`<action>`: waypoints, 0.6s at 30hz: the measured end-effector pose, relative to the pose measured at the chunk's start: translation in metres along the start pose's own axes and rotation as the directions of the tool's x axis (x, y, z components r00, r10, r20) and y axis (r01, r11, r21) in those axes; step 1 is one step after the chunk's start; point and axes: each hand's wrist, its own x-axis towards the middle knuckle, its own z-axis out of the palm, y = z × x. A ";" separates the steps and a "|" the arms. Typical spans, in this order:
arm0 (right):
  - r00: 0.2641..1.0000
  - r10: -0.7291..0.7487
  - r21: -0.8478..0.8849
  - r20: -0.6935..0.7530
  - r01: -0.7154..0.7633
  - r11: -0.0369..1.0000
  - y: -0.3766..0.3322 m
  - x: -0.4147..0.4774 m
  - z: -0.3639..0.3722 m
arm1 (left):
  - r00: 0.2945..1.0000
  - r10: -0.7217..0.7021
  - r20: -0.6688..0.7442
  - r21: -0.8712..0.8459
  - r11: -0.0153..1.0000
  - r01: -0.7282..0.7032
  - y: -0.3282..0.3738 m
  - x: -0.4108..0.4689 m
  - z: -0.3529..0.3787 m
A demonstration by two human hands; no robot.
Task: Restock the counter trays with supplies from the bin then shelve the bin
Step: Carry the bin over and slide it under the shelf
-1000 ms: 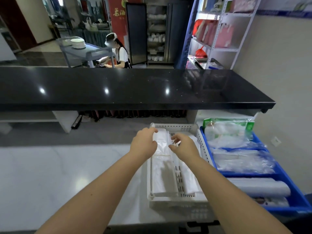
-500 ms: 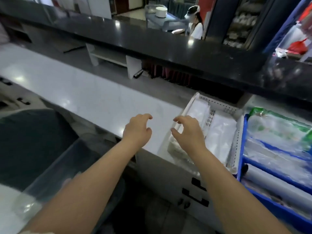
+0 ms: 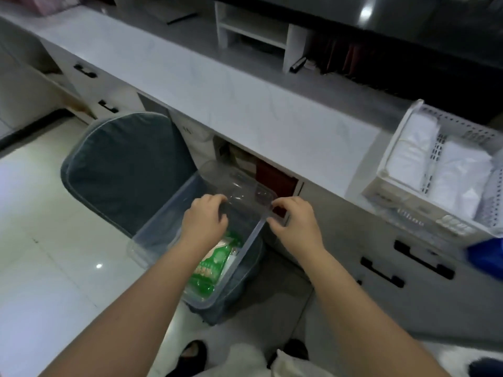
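Note:
A clear plastic bin (image 3: 160,221) sits on a grey-blue cushioned chair (image 3: 122,170) below the counter. A green-and-white packet (image 3: 215,265) lies in its bottom. My left hand (image 3: 204,219) reaches into the bin's far end, fingers curled over a clear plastic edge there. My right hand (image 3: 294,224) pinches the bin's right rim near the far corner. On the counter at the right stands a white slotted tray (image 3: 386,183) holding folded white plastic bags (image 3: 460,175). A corner of the blue tray (image 3: 484,254) shows at the right edge.
The pale counter top (image 3: 245,104) runs diagonally across the view, with drawers and black handles (image 3: 381,270) beneath it. An open cubby (image 3: 275,178) lies behind the bin. A white shelf unit (image 3: 253,31) stands at the back. My feet (image 3: 190,352) are on the tiled floor.
My view has swung from the counter trays down to the bin on the chair. Both hands left the white tray and came down onto the bin's far end.

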 end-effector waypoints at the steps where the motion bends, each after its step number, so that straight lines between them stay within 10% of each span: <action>1: 0.999 0.034 0.027 -0.002 -0.034 0.999 -0.012 -0.005 0.020 | 1.000 0.008 0.026 -0.001 1.000 -0.008 -0.020 -0.002 -0.002; 18: 0.885 0.458 0.354 0.086 -0.457 0.816 -0.078 -0.068 0.171 | 0.958 0.044 0.284 -0.108 0.994 -0.013 -0.179 -0.028 -0.002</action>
